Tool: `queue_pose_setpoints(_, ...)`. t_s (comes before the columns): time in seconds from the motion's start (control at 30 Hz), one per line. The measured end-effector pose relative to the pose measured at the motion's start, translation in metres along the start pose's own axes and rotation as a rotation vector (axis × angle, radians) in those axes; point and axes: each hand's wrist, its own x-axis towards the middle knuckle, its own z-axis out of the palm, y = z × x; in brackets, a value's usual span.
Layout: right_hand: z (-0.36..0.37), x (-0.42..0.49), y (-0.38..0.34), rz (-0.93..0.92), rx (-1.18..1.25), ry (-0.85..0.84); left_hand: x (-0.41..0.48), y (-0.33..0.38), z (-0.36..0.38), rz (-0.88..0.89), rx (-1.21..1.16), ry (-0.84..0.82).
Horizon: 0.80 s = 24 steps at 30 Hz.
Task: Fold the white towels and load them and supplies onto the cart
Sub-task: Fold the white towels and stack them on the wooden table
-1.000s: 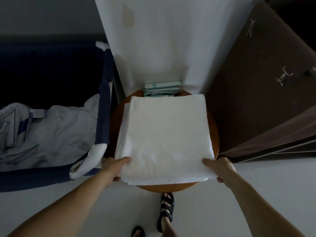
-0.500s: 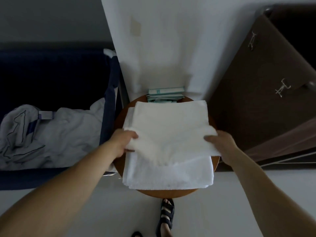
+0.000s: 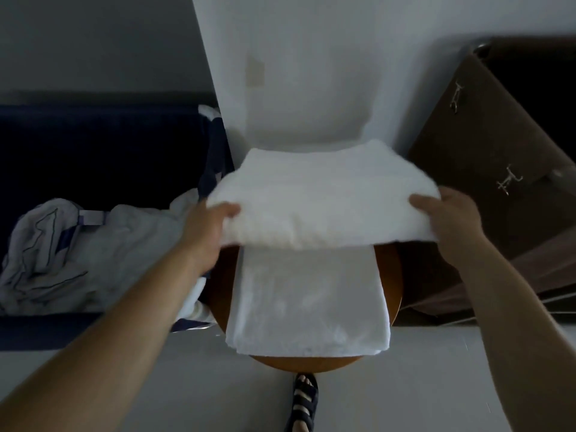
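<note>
Towel [image 3: 321, 194] in left hand [image 3: 212, 227], right hand [image 3: 450, 218]

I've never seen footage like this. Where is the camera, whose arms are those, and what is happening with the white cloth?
There is no machine here. A person wears one wide-angle camera on the head, so you look down along their own bare arms. The left hand and the right hand each grip one side of a white towel, lifted above a folded white layer that lies on a round wooden table. Whether these are one towel or two, I cannot tell. To the left, crumpled pale laundry lies in a dark blue bin. To the right stands a brown cabinet. At the bottom is the person's sandalled foot.
</note>
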Motion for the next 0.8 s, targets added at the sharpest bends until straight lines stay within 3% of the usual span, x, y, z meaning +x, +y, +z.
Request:
queue_pose_setpoints(0.17,-0.014,-0.042,0.158,0.281,-0.333,-0.048,-0.016,-0.165,-0.053,-0.247,0.298,0.047)
queue_pose_setpoints(0.27,-0.01,-0.059,0.22,0.337,-0.613,-0.071,-0.012,-0.215,-0.07,-0.332,0.461,0.062)
queue_pose_setpoints(0.43,-0.001,-0.058,0.226,0.32,-0.761,-0.056,0.005,-0.215,-0.066,-0.184,0.73,0.093)
queue_pose_setpoints(0.6,-0.006,-0.059,0.214,0.212,-0.804,-0.015,-0.006,-0.213,-0.063,0.04,0.786,0.138)
queue_pose_setpoints(0.8,0.004,-0.083,0.237,0.318,-0.998,-0.079,-0.004,-0.228,-0.058,-0.036,0.924,0.176)
